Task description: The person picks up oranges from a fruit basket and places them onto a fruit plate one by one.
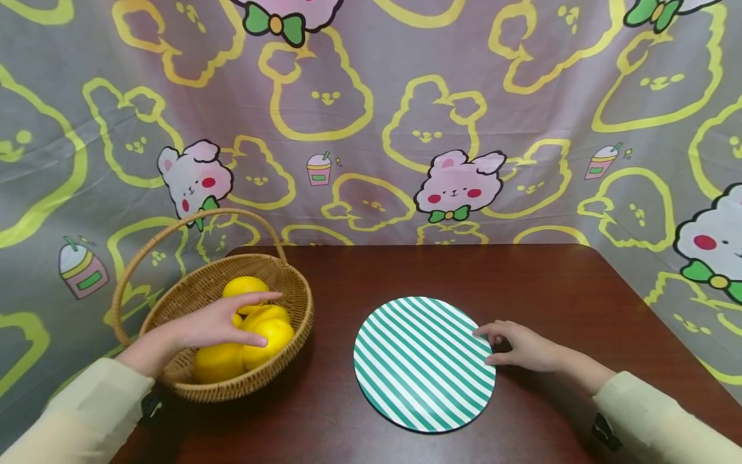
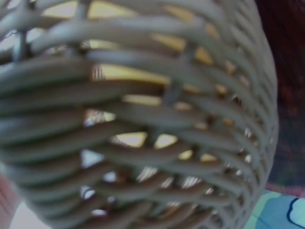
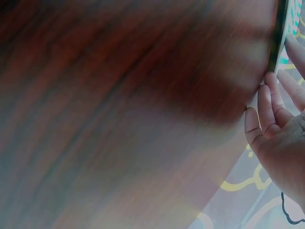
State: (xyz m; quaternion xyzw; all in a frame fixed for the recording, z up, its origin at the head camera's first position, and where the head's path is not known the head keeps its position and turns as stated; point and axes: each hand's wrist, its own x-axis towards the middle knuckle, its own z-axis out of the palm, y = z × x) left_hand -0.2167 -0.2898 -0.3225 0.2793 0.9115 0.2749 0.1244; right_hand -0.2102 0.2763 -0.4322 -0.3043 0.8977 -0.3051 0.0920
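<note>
A wicker basket [image 1: 232,389] with a tall handle stands at the left of the table and holds several smooth yellow fruits [image 1: 272,341]. Over them my left hand [image 1: 214,322] reaches in with thumb and fingers spread; the thumb tip lies at the front fruit. Whether it presses on that fruit I cannot tell. The left wrist view is filled by the basket's woven wall [image 2: 133,105], yellow showing through its gaps. A round green-and-white striped board [image 1: 426,367] lies flat right of the basket. My right hand [image 1: 524,345] touches its right rim with loosely bent fingers [image 3: 267,102].
The dark brown wooden table [image 1: 324,425] carries both basket and board. Behind it and along the sides hangs a grey cloth [image 1: 371,116] with yellow outlines and cartoon rabbits. The basket's handle [image 1: 156,238] arches up beyond the left forearm.
</note>
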